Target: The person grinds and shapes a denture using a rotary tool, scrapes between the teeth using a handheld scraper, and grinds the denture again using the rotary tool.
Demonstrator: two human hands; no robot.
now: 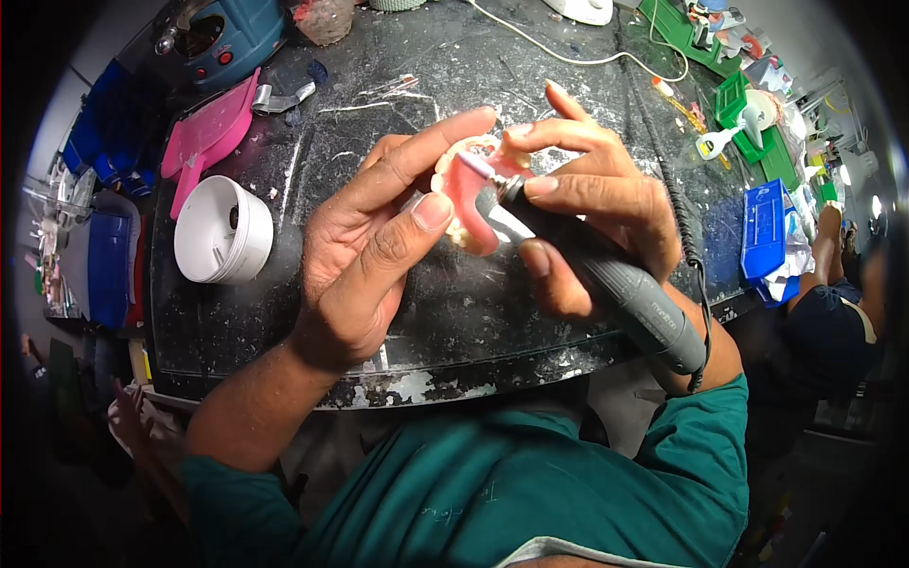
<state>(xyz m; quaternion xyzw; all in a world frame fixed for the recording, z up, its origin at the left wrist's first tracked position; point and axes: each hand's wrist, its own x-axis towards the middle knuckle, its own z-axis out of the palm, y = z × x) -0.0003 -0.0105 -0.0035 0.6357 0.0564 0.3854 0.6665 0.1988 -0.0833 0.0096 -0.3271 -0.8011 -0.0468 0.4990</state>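
In the middle of the view, my left hand (365, 241) grips a pink denture (469, 204) with cream teeth, its thumb on the near side. My right hand (611, 204) is closed around a dark grey rotary handpiece (630, 298), held diagonally, with a coiled black cord running behind it. The handpiece's pale cylindrical tip (476, 165) lies over the inner pink surface of the denture; whether it touches cannot be made out. My right index finger rests at the denture's upper right.
On the worn black bench (284, 350) are a white tub (194, 246), pink dustpan (204, 133), blue-grey machine (218, 47), green trays (729, 95) and blue bin (762, 237). Another person's leg (824, 246) shows at right; someone's hand (133, 417) at lower left.
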